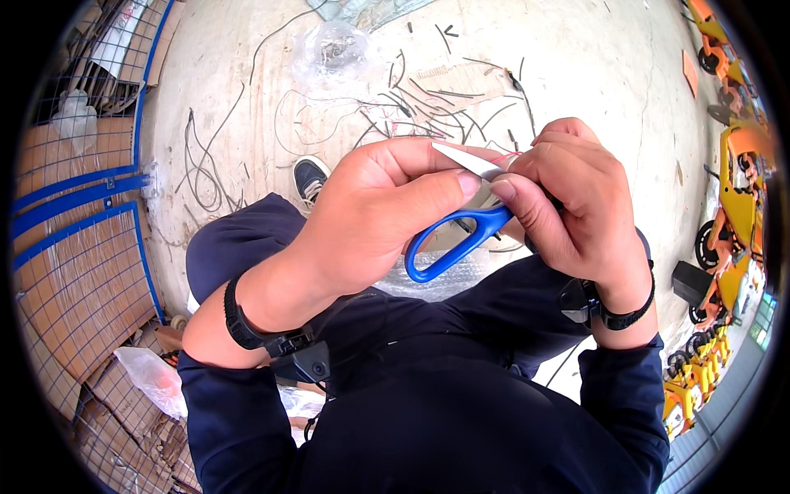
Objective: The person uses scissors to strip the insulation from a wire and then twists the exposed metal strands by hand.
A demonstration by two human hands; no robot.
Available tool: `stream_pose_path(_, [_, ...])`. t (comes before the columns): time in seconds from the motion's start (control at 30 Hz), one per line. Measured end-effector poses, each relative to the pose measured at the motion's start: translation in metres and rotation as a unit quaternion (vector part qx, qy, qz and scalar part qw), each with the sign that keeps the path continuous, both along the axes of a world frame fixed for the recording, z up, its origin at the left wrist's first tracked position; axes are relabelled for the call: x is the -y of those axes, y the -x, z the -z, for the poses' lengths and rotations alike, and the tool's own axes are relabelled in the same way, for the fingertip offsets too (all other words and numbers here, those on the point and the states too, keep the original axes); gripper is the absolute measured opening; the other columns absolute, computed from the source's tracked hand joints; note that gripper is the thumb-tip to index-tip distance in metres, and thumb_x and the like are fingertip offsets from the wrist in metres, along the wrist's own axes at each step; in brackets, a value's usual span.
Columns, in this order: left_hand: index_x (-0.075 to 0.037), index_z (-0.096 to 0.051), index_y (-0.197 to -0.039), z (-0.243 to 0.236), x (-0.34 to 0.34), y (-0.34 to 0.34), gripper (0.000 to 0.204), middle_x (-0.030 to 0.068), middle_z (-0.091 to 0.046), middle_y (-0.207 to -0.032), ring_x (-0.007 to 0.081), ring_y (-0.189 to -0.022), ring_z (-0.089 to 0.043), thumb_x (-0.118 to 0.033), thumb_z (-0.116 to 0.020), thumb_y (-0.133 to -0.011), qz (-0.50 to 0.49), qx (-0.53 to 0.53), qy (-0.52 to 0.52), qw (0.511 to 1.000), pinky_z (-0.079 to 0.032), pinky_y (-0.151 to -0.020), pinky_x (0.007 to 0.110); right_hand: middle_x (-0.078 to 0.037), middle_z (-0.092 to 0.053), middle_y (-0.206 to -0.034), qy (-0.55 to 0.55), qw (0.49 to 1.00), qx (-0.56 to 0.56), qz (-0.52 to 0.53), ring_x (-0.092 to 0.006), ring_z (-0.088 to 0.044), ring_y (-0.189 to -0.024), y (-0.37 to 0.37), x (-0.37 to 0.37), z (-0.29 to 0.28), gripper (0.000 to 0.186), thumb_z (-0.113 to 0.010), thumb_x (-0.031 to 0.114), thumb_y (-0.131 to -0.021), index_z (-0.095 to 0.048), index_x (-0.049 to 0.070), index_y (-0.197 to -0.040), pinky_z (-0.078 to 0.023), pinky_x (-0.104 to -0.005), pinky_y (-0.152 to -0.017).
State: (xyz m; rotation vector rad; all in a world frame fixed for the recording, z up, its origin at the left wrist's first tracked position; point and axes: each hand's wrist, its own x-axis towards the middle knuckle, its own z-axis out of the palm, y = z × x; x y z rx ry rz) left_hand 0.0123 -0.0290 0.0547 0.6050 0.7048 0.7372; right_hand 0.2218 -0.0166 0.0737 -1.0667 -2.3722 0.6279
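Observation:
My left hand [362, 214] and my right hand [576, 198] meet in front of me, both closed around a pair of scissors [465, 240] with blue handles. The pale blade points up-left, with my left thumb against it. My right thumb presses beside the pivot, and the handle loops hang below. A thin red wire [510, 155] shows at my right fingers; what else they grip is partly hidden. Each wrist wears a black strap with a small device.
Short dark wire pieces on cardboard [444, 82], a clear plastic bag [329, 58] and loose cable [197, 165] lie on the concrete floor [592, 66]. Blue mesh cages [78, 288] holding cardboard line the left. Yellow-orange wheeled machines [736, 189] line the right. My shoe [309, 177] is below.

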Motion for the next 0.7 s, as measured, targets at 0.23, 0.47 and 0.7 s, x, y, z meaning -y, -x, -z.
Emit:
stream_pose_path(0.23, [0.007,-0.060,-0.117,0.0003,0.0011,0.0030,0.028,0.0126,-0.068,-0.096,0.0099,-0.086,-0.065,-0.007,-0.052,-0.094,0.014,-0.049,-0.061,0.997,-0.053,-0.075,0.021,-0.007,-0.060,-0.063,0.002,1.000,-0.004,0.000,-0.0235,-0.051,-0.056,-0.0007,0.0007,-0.0023,0.009,-0.067,0.009,-0.080,-0.064,0.002,-0.075,-0.041,-0.0324,-0.066])
stream_pose_path(0.47, [0.010,-0.060,-0.113,-0.0029,0.0015,0.0010,0.026,0.0147,-0.069,-0.095,0.0152,-0.087,-0.068,-0.005,-0.051,-0.095,-0.020,-0.013,-0.068,0.997,-0.055,-0.075,0.023,-0.005,-0.062,-0.064,-0.001,1.000,-0.019,-0.001,-0.0219,-0.051,-0.056,-0.0008,-0.0011,-0.0027,0.009,-0.067,0.008,-0.081,-0.064,0.002,-0.074,-0.041,-0.0320,-0.066])
stream_pose_path(0.7, [0.010,-0.060,-0.112,-0.0023,0.0016,0.0017,0.025,0.0153,-0.069,-0.094,0.0153,-0.085,-0.068,-0.005,-0.051,-0.095,-0.027,-0.050,-0.101,0.993,-0.055,-0.074,0.023,-0.005,-0.062,-0.065,-0.003,0.999,-0.037,0.004,-0.0208,-0.051,-0.056,-0.0004,-0.0021,-0.0011,0.011,-0.067,0.010,-0.082,-0.065,0.003,-0.075,-0.041,-0.0315,-0.066])
